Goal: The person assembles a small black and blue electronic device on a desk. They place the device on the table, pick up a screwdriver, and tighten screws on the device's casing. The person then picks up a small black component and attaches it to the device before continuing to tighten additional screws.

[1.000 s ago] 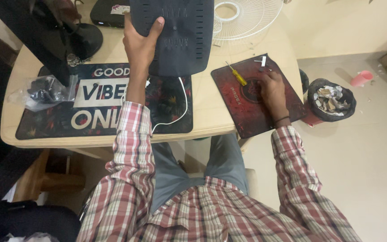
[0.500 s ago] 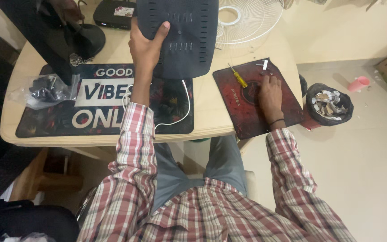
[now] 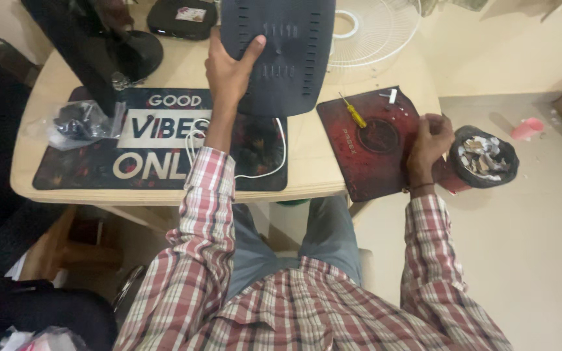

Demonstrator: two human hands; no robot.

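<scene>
1. Dark panel (image 3: pixel 281 52), a flat slotted plastic piece with rounded corners, stands over the far middle of the desk (image 3: pixel 307 156); its long axis runs away from the person, with the lower rounded end just above the big printed desk mat (image 3: pixel 99 162) and the upper end cut off by the picture's edge.
2. Left hand (image 3: pixel 229 71) grips the panel's left edge: the thumb lies spread across its face, while the other fingers wrap behind, hidden.
3. Right hand (image 3: pixel 429 140) rests at the right edge of the red mouse pad (image 3: pixel 372 149), fingers curled in close together; whether they pinch anything I cannot tell.
4. Yellow-handled screwdriver (image 3: pixel 354 114) lies slantwise on the red pad, well apart from that hand, near a small white piece (image 3: pixel 392 96).
5. White cable (image 3: pixel 274 162) loops over the printed mat under the panel.
6. White fan grille (image 3: pixel 372 32) lies behind the panel; a dark bin of scraps (image 3: pixel 486 156) sits on the floor just beside the right hand.
</scene>
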